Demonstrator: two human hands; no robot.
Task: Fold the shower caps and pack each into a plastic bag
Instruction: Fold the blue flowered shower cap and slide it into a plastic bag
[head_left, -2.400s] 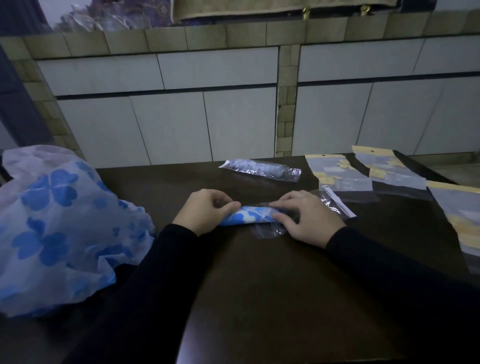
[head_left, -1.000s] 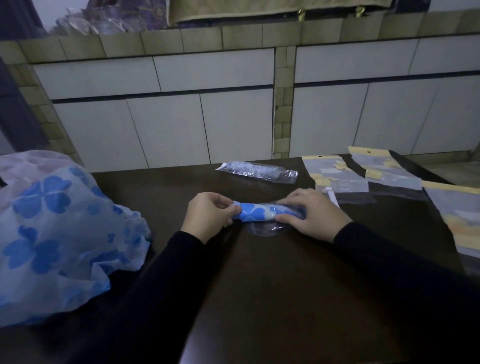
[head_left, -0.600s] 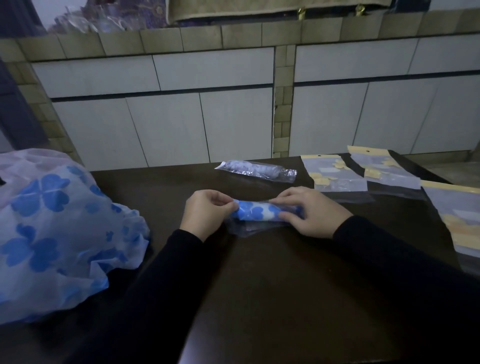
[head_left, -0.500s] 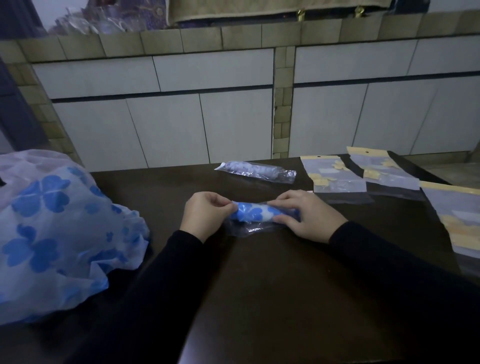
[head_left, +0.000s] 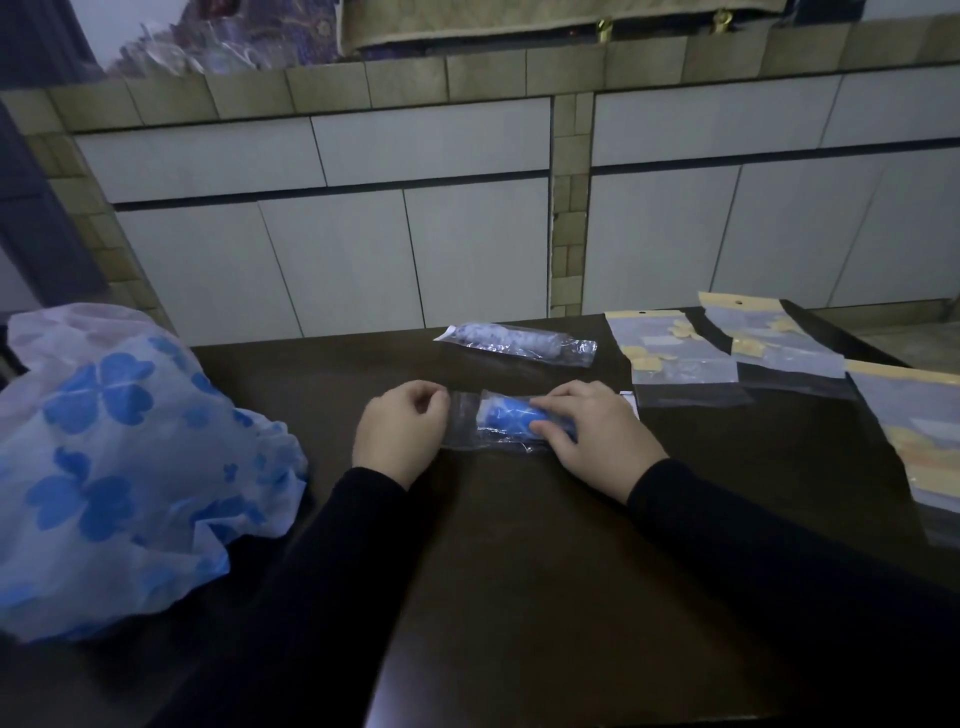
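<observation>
**Rolled Cap Sits Inside Its Clear Bag**

Dark brown wood makes up the table (head_left: 519, 545), and a wall of pale tiles (head_left: 337, 260) stands behind it. Near the middle of the table lies the rolled shower cap (head_left: 506, 417), blue and white, inside a clear plastic bag (head_left: 465, 426). The bag lies flat on the table, with its empty end sticking out past the roll toward the left hand.

The left hand (head_left: 400, 434) is at the left end of the bag. Its fingers are curled in, and the fingertips seem to pinch the bag's edge, but the light is dim and it is hard to be sure. The right hand (head_left: 592, 434) lies over the right end of the roll. Its fingers and thumb curl around the roll through the bag. Both arms wear black sleeves.

Behind the roll, closer to the wall, lies a packed bag (head_left: 519, 344) with a pale roll in it. To the right of the roll lie flat empty bags (head_left: 685, 358) with yellow tops. Far to the left of the roll sits a puffy pile of open shower caps (head_left: 119, 457), white with blue clover shapes.
</observation>
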